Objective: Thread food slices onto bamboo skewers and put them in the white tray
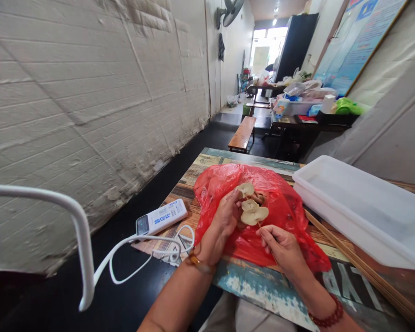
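My left hand [226,214] pinches the edge of a pale, flat, rounded food slice [246,189], perhaps mushroom. Below it, more pale slices [254,216] sit along a thin wooden skewer [259,225]. My right hand [283,244] has its fingers closed on the skewer's lower part. Both hands are over a spread red plastic bag [221,177]. A few brownish pieces [259,198] show in the bag behind the slices; the fingers partly hide how the upper slice meets the skewer.
A white plastic tub [346,207] stands at the right of the patterned table [263,288], beside a bundle of wooden skewers [361,267]. At left lies a white power bank [162,219] with a white cable [115,272]. Beyond are a bench [242,133] and a cluttered table [287,121].
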`<action>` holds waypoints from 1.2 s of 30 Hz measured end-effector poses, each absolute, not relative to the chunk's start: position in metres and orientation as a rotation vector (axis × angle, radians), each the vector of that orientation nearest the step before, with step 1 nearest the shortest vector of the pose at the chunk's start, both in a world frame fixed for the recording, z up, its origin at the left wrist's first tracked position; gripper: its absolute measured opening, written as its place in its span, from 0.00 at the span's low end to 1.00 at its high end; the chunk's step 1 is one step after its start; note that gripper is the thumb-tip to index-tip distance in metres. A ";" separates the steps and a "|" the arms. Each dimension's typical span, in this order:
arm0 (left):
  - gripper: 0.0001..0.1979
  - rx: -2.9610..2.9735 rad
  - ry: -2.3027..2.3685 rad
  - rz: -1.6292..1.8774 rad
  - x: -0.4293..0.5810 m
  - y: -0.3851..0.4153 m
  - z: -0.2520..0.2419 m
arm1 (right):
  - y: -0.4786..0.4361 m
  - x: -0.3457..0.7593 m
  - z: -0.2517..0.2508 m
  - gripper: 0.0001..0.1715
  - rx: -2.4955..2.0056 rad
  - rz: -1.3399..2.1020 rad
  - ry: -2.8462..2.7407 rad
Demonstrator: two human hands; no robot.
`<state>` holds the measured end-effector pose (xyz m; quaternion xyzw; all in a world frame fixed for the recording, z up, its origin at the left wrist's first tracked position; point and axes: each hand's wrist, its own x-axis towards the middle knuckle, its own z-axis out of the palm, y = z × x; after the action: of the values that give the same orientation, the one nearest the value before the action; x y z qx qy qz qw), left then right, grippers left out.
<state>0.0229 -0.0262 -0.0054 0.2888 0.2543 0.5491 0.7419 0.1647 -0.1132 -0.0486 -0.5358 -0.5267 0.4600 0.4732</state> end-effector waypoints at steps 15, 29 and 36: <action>0.15 0.678 0.701 1.286 0.012 -0.019 -0.015 | -0.113 0.164 -0.055 0.21 -1.345 1.156 -1.364; 0.16 0.822 0.817 1.233 0.014 -0.024 -0.019 | -0.115 0.165 -0.052 0.21 -1.354 1.142 -1.363; 0.18 0.776 0.729 1.226 0.015 -0.026 -0.008 | -0.114 0.165 -0.053 0.23 -1.330 1.164 -1.282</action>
<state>0.0152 -0.0261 -0.0084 0.3469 0.3257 0.5478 0.6881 0.1654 -0.1135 -0.0533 -0.5406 -0.5211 0.4731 0.4609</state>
